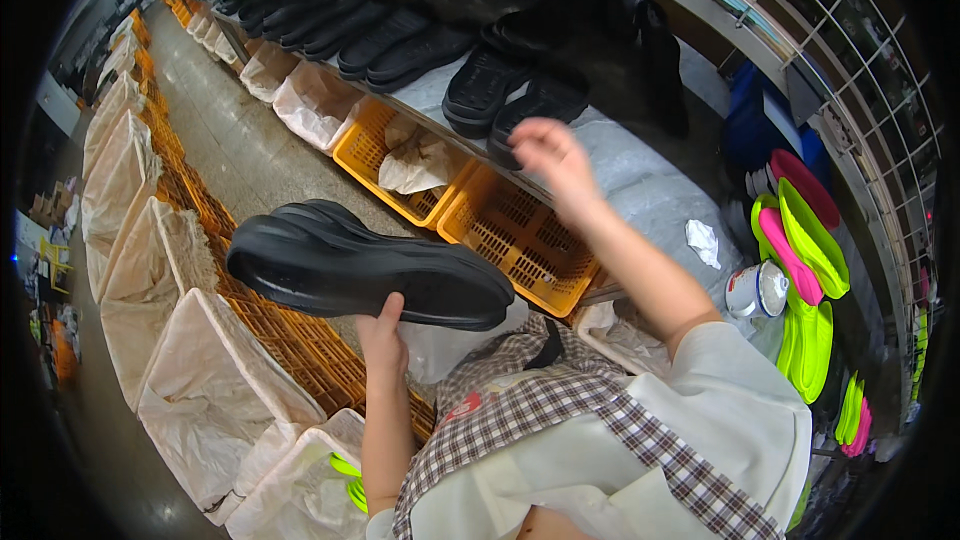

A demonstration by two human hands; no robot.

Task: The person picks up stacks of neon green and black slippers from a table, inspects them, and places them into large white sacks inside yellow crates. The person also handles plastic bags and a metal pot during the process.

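Observation:
My left hand (383, 335) grips a stack of black shoe soles (335, 265) by its near edge, with the thumb up along the side. The soles lie nested together, held level over the aisle side. My right hand (553, 162) is lifted over the bench edge, fingers loosely bent, a little blurred, with nothing visible in them. Just beyond its fingertips sit a black sole (545, 105) and another black sole (484, 90) beside it. Whether the fingers touch the nearer one I cannot tell.
A row of black soles (370, 45) runs along the bench (640, 170). Below its edge stand yellow crates (520, 250). Lined baskets (215, 390) border the aisle at left. A white can (755, 290) and green and pink soles (805, 340) are at right, by a wire rack (840, 50).

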